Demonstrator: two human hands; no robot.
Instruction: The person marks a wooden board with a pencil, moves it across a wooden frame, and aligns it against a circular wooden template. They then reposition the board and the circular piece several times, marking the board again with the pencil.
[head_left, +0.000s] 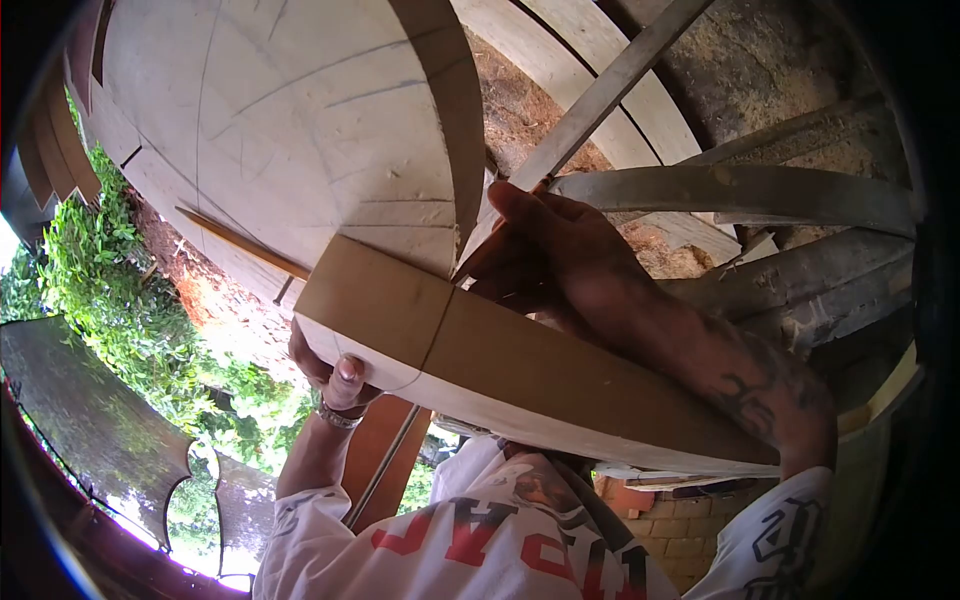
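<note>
My left hand (340,380) grips the near end of a long curved wooden piece (600,370), with the thumb on its pale front edge and the fingers partly hidden behind. A dark line crosses the top of this piece and runs down its edge. Its end rests against a larger pale board (300,110) covered in pencil lines and arcs. My right hand (565,240) is closed just beside the joint between the two. It pinches a slim stick that looks like a pencil (542,185), mostly hidden by the fingers. My right forearm extends along the curved piece.
A narrow wooden strip (610,90) slants away behind my right hand. Several curved offcuts (760,195) lie to the right over sawdust-covered ground. A pointed sliver of wood (240,240) and a nail (284,290) are at the left. Green plants (110,260) and dark netting (90,420) stand beyond.
</note>
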